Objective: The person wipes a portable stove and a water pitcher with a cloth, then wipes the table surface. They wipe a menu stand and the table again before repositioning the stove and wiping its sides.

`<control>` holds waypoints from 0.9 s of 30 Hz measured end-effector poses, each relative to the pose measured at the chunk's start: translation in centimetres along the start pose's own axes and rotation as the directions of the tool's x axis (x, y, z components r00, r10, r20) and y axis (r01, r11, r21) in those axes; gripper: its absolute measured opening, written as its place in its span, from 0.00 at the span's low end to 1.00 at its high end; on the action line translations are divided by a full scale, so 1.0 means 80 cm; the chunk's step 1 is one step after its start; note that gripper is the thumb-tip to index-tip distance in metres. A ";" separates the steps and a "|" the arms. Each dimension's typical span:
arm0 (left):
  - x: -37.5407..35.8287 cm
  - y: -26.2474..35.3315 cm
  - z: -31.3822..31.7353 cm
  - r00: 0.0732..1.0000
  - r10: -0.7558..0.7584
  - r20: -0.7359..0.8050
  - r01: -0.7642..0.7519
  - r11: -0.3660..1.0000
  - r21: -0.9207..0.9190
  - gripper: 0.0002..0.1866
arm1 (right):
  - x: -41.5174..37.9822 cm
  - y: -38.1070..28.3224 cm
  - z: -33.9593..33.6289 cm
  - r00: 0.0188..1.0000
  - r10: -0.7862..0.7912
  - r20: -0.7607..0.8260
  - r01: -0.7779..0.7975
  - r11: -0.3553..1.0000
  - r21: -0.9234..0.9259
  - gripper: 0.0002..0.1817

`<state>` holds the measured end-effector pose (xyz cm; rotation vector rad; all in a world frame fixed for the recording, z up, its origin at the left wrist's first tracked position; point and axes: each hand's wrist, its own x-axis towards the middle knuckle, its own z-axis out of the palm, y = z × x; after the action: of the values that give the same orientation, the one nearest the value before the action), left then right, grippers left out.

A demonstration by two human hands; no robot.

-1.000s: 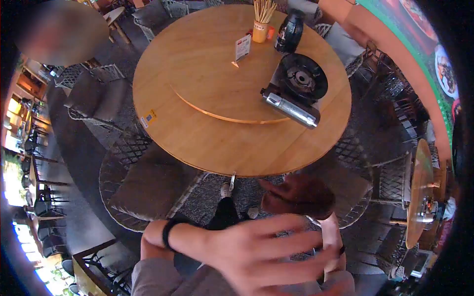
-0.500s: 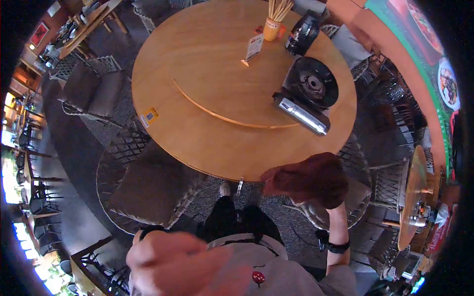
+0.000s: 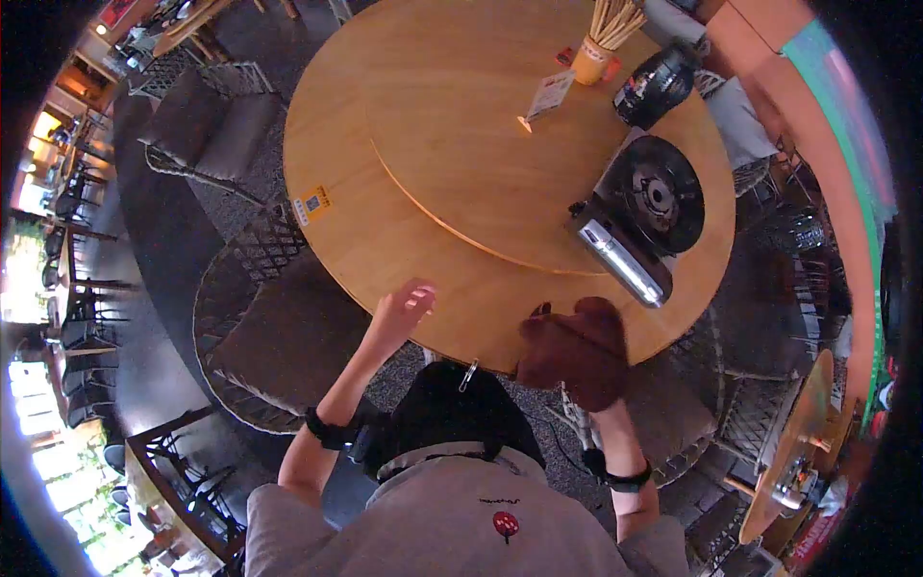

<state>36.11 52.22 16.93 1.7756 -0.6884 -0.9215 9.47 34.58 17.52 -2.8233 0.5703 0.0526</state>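
A reddish-brown cloth (image 3: 575,354) hangs bunched over the near right edge of the round wooden table (image 3: 461,308). It covers most of my right hand (image 3: 608,412), which is closed on it; the fingers are hidden beneath the folds. My left hand (image 3: 404,313) is above the table's near edge, holding nothing, its fingers loosely bent and a little apart. Beyond the cloth stands a portable gas stove (image 3: 663,197) with a black round burner and a silver front panel (image 3: 623,262).
A raised round turntable (image 3: 481,183) covers the table's middle. Toward the back stand a small sign card (image 3: 550,94), an orange cup of chopsticks (image 3: 590,62) and a black jar (image 3: 656,85). A yellow sticker (image 3: 311,204) marks the left rim. Cushioned wicker chairs (image 3: 288,337) surround the table.
My left hand has swung forward from near my chest to the table edge. The cloth in my right hand has shifted left and bunched up. My view has tilted.
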 end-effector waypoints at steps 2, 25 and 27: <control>0.008 -0.012 -0.004 0.999 0.008 -0.031 -0.005 0.996 0.085 0.09 | 0.030 -0.017 0.054 0.998 -0.057 0.009 0.057 0.998 0.007 0.26; 0.050 -0.167 -0.200 0.930 -0.297 -0.215 0.294 0.955 -0.047 0.08 | 0.353 -0.192 0.321 0.870 0.253 -0.423 -0.170 0.960 0.224 0.29; 0.047 -0.175 -0.212 0.926 -0.305 -0.222 0.303 0.952 -0.046 0.08 | 0.376 -0.205 0.328 0.784 0.398 -0.476 -0.215 0.894 0.393 0.29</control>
<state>52.88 62.77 6.69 1.9747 -0.2633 -0.9030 43.97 44.63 -6.38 -2.3699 1.0587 -0.7454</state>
